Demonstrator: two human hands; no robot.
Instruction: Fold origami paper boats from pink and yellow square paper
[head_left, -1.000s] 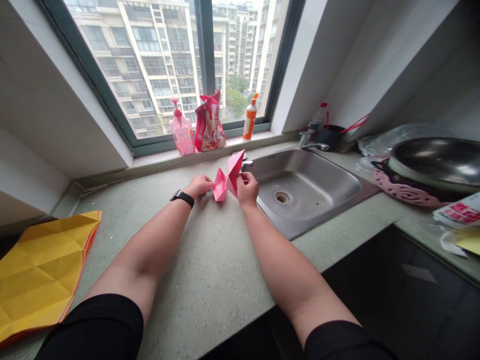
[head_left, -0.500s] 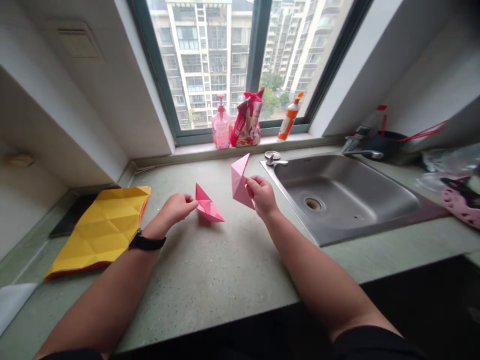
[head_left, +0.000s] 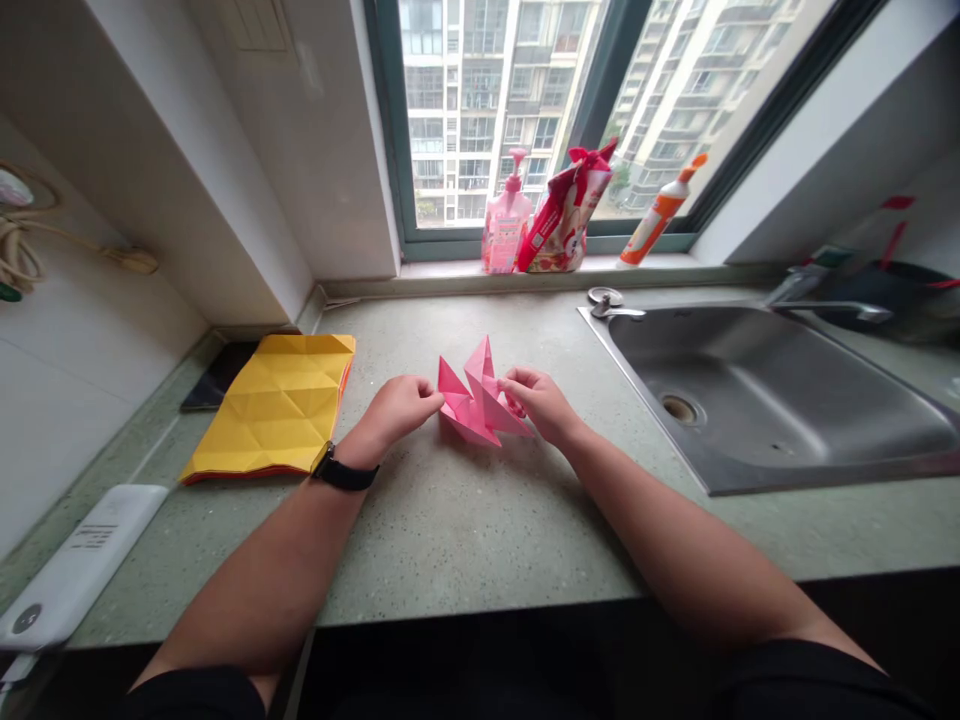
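Over the middle of the counter, my left hand (head_left: 407,405) pinches the left edge of a pink folded paper piece (head_left: 466,418), which has a raised point and an open, boat-like hollow. Another pink folded paper piece (head_left: 486,385) is pinched by its right side in my right hand (head_left: 541,403). The two pieces meet, the right one overlapping the right part of the left one. Whether they are hooked together I cannot tell. Fingertips partly cover both outer edges.
Creased yellow paper sheets (head_left: 274,405) lie left of my hands, near a white power bank (head_left: 79,565). To the right is a steel sink (head_left: 780,400). A pink pump bottle (head_left: 507,225), a red bag (head_left: 568,215) and an orange-white bottle (head_left: 660,220) stand along the windowsill.
My right hand has brought its paper piece down and left against the piece in my left hand; earlier they were apart. The camera view has shifted left and down.
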